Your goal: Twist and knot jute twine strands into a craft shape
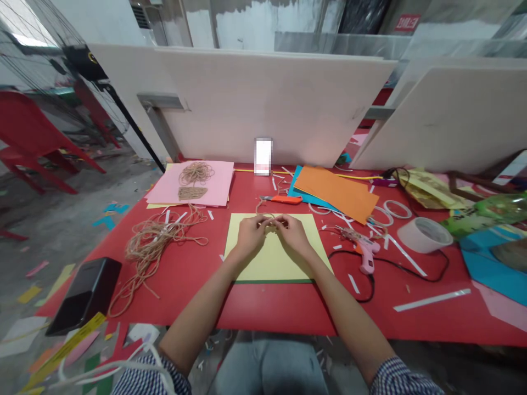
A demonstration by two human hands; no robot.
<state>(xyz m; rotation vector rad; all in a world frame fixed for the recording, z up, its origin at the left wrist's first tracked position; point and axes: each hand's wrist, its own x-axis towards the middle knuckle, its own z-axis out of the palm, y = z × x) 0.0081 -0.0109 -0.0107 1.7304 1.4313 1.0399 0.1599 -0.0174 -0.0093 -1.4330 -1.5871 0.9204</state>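
Note:
Over the upper part of a pale yellow sheet (272, 258), my left hand (251, 233) and my right hand (291, 233) meet with bent fingers. Both pinch a short stretch of brown twine (270, 224) between their fingertips; the fingers hide part of it. A loose end of the twine runs up past the sheet's top edge. Just beyond lies an orange utility knife (287, 199). Left of the sheet is a tangled heap of twine (152, 241). A pink glue gun (368, 253) rests to the right, with its black cord trailing on the table.
On the red table (272, 310), pink paper (222, 184) bears coiled twine. Orange paper (335, 189) overlaps blue sheets. Farther right are a tape roll (426, 235) and a green bottle (489, 214). A black box (84, 293) stands at the left edge. White boards (263, 104) lean behind.

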